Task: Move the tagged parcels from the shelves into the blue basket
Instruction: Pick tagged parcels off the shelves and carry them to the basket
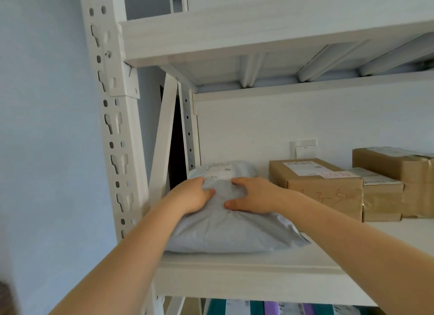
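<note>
Both bare arms reach up to the shelf (246, 267). The left hand (191, 196) and right hand (252, 195) curl their fingers into the top of a grey mailer (225, 230), bunching it; it lies at the shelf's near left. Its label (218, 170) is probably at the far end. Boxes (324, 187) sit farther right.

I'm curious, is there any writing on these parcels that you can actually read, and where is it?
Handwriting on the front of the nearest brown cardboard box: "3-5", partly legible, the rest faint.
White printed label on that box's top: too blurred to read.
White label on the grey plastic mailer bag: too small to read.
Labels on the farther brown boxes: unreadable.
</note>
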